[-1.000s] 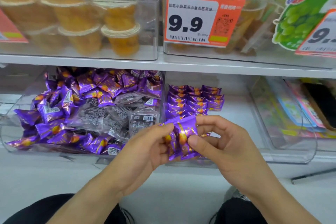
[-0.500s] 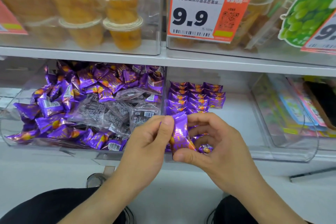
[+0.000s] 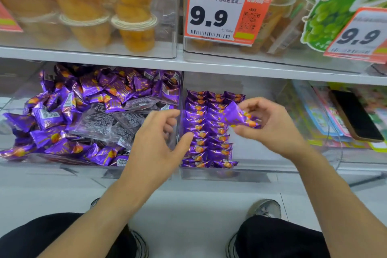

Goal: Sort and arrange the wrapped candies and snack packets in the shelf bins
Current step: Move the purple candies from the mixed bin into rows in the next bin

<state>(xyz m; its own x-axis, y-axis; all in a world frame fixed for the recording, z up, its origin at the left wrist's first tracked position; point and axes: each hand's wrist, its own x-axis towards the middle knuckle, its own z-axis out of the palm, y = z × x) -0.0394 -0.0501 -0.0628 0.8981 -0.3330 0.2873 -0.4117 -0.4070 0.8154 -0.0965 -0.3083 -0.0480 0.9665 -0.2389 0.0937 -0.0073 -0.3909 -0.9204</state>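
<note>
- The right hand (image 3: 272, 125) pinches a small bunch of purple candies (image 3: 238, 117) between thumb and curled fingers, holding it over the right side of the tidy bin (image 3: 247, 174).
- The neat rows of candies (image 3: 206, 132) lie just left of and below that bunch, running near to far; bare bin floor shows to their right.
- The left hand (image 3: 159, 142) hangs loosely curled and empty in front of the wall between the bins, next to the loose candy pile (image 3: 83, 111) on the left.
- The right hand is better placed for setting down; the bunch probably needs aligning with the rows.
</note>
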